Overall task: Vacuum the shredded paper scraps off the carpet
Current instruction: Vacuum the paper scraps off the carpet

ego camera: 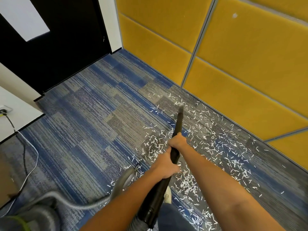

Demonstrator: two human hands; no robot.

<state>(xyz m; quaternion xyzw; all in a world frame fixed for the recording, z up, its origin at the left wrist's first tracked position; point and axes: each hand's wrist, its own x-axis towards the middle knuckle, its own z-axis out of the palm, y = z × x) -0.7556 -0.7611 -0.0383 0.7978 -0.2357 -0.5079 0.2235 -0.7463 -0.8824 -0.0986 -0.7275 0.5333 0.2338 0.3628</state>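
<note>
Blurred: nozzle tip (181, 108), hose (80, 204). Cut by picture edge: vacuum body (25, 219), wall socket (4, 110). Half hidden behind wand (177, 124): shoe (168, 195).

I'm in what looks like an office: blue-and-grey carpet tiles (80, 117) underfoot and yellow padded wall panels (250, 60) divided by grey strips on my right. Ahead is a black door (70, 47) with a pale pane, and a wall socket (5, 109) sits low on my left.

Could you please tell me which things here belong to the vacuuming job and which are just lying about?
Job: vacuum wand, gripped by left hand and right hand; grey hose; paper scraps; carpet.
Just there: black door; yellow wall panels; wall socket.
</note>
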